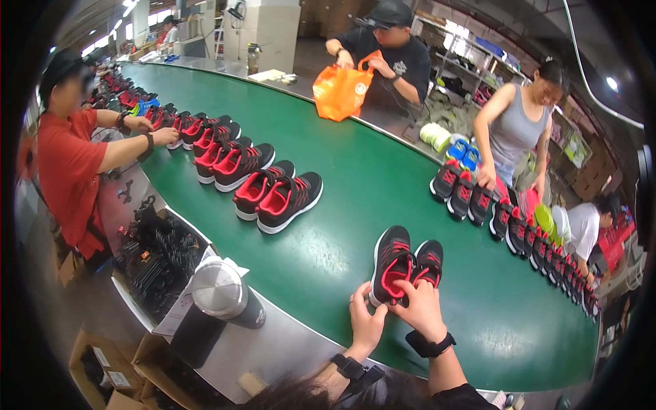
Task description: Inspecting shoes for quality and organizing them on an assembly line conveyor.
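Note:
A black sneaker with a red lining and white sole (391, 254) stands on the green table in front of me, toe pointing away. Its mate (430, 257) stands close against its right side. At the heel of the left sneaker, my left hand (367, 324) grips the outer side with its fingers, the thumb turned inward. My right hand (421, 309) reaches over the heels, its fingers pinching the back rim of the same sneaker. The fingertips of both hands nearly meet there. Both wrists wear black bands.
Rows of matching sneakers (292, 201) line the left of the green table (328, 280) and its right edge. A tumbler (225, 290) and a box of black parts (156, 256) stand at the near left. Co-workers stand around; one holds an orange bag (339, 93).

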